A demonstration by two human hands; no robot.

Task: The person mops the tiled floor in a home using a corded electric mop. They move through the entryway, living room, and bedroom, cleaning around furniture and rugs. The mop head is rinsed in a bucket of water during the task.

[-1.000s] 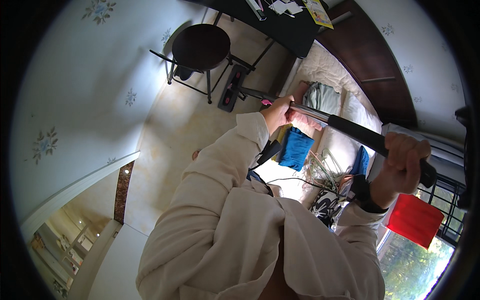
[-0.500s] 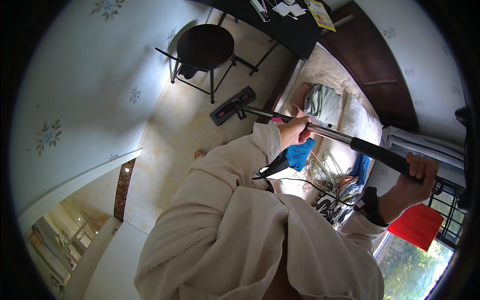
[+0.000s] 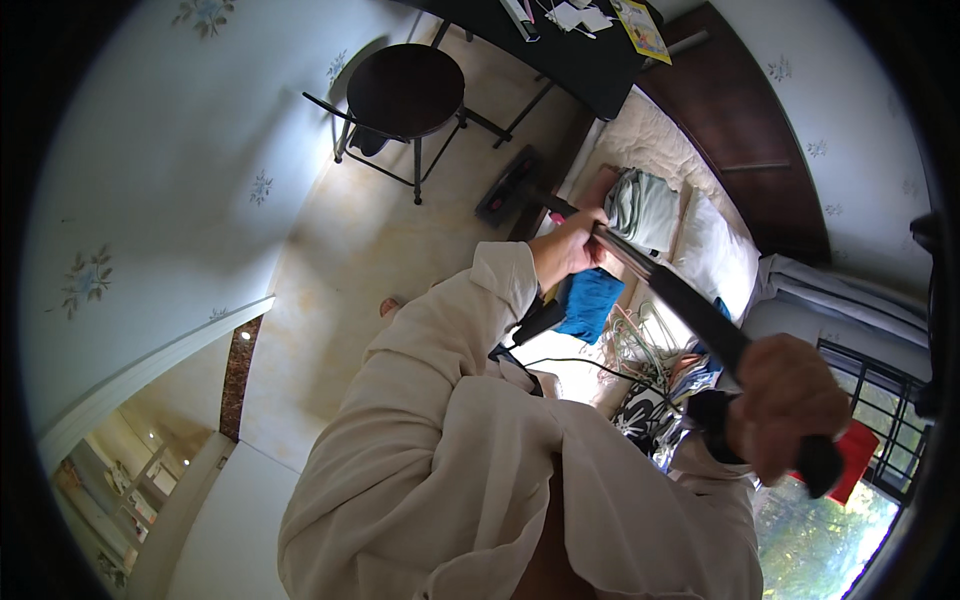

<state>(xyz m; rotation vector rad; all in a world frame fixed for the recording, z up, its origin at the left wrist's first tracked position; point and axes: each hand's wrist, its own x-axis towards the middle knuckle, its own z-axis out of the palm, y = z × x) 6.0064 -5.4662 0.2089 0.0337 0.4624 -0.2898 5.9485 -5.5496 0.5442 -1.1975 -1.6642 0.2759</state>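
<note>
A long-handled flat mop [image 3: 690, 310] slants across the view from upper left to lower right. My left hand [image 3: 568, 247] is closed around the middle of its pole, near a pink part. Close to the dark grip's end, my right hand [image 3: 790, 400] is wrapped round the handle; motion blurs it. A dark band circles that wrist. The mop's flat dark head [image 3: 507, 186] is on or just above the pale floor [image 3: 345, 290], beside the bed frame and blurred as well.
A round dark stool [image 3: 406, 90] stands by the wall, below a black table [image 3: 590, 65] with papers. On the bed lie folded clothes [image 3: 645, 208], a white pillow [image 3: 715, 250], a blue cloth [image 3: 590, 305] and several hangers [image 3: 640, 335]. A barred window [image 3: 830, 540] is at lower right.
The mop head has shifted up and to the right, toward the bed frame, and tilted. My right hand has swung down and left with the handle end; my left hand moved slightly left.
</note>
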